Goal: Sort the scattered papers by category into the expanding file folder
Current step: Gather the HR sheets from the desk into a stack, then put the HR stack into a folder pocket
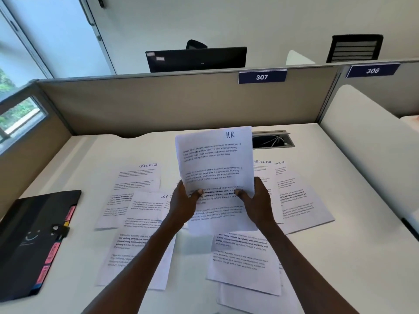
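I hold a thin stack of printed sheets headed "HR" [215,159] upright above the desk's middle. My left hand [184,200] grips its lower left edge and my right hand [258,200] grips its lower right edge, thumbs on the front. Several other printed sheets lie scattered on the white desk: one headed "SPORTS" [136,180] at the left, another "SPORTS" sheet [263,164] partly hidden behind the held stack, more near me [244,264]. The black expanding file folder [34,236] lies closed at the left edge, with coloured tabs along its right side.
A grey partition [181,103] labelled 307 closes off the desk's far side. A cable opening [272,139] sits in the desk behind the held sheets. A white side panel [367,141] bounds the right. A black monitor [197,58] stands beyond the partition.
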Demonstrator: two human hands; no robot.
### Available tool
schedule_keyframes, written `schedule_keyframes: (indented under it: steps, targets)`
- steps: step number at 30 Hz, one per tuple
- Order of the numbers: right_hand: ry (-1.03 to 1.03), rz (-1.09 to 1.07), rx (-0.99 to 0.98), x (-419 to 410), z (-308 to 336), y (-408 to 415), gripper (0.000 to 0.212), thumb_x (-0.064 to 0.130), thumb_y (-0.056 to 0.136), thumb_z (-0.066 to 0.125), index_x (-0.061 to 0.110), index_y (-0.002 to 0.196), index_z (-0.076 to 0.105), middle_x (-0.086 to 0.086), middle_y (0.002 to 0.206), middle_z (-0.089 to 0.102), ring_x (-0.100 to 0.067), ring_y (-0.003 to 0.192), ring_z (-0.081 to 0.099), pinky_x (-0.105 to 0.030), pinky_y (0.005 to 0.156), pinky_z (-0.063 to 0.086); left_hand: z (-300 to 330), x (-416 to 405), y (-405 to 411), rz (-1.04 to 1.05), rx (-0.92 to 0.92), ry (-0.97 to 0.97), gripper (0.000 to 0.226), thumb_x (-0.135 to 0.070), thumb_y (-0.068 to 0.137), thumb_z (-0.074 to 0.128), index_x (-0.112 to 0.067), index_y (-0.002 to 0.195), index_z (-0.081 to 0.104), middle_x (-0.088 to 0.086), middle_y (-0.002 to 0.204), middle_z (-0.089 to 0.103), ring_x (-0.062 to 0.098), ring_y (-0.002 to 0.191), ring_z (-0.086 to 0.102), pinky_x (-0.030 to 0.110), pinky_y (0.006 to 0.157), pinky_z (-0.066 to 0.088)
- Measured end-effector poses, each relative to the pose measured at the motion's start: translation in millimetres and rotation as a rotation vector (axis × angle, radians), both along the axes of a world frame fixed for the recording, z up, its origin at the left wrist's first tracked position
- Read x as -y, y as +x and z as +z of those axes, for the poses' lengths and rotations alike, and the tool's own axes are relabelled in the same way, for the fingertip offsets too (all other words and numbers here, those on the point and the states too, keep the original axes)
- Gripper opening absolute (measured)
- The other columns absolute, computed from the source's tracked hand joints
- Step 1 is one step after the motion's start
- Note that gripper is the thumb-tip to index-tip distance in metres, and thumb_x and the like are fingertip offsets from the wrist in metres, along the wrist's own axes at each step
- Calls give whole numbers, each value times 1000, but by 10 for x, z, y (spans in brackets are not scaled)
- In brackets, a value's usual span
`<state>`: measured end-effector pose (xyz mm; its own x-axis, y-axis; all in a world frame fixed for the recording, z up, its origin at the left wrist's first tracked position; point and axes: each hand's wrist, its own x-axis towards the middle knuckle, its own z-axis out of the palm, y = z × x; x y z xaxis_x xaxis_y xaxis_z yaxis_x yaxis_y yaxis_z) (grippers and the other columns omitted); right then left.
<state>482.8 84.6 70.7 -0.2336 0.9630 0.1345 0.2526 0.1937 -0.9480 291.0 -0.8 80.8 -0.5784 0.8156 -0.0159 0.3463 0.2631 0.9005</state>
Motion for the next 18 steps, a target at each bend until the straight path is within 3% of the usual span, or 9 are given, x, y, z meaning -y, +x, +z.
schedule_keyframes:
  steps: [2, 5, 7, 15, 18]
  targets:
    - [26, 39, 40, 15, 21, -56, 28, 13, 87, 69, 8, 109, 53, 1, 101, 63, -15, 89, 60, -6, 68, 43, 17, 60, -135, -33, 66, -32, 37, -21, 88, 69, -13, 123, 60, 0, 115, 71, 19, 100, 69, 42, 91, 56]
    - [70, 99, 125, 113, 40, -171, 20, 20, 94, 60, 8, 107, 49, -1, 102, 64, -22, 93, 61, -27, 74, 44, 35, 193, -328, -78, 200, -65, 33, -10, 91, 68, -9, 123, 62, 2, 112, 73, 20, 99, 71, 44, 92, 57]
    - [67, 122, 173, 215, 54, -289, 22, 24, 96, 56, 8, 109, 47, -5, 105, 66, -26, 96, 62, -32, 75, 45, 25, 299, -475, -86, 275, -89, 36, -8, 90, 68, -5, 126, 60, 5, 112, 73, 22, 100, 71, 46, 94, 56]
    - [54, 183, 242, 739, 42, -1014, 18, 17, 96, 56, 3, 105, 48, -1, 90, 63, -26, 85, 61, -28, 62, 36, -35, 856, -1256, -127, 404, -183, 37, -10, 83, 73, -6, 120, 66, 9, 109, 75, 28, 99, 72, 51, 92, 56]
    - [-36, 194, 217, 906, 13, -1322, 17, 18, 96, 56, 7, 108, 53, 0, 98, 64, -20, 91, 58, -26, 69, 39, -29, 1079, -1569, -89, 464, -161, 27, -18, 90, 70, -8, 115, 69, 7, 107, 76, 26, 97, 73, 48, 90, 57]
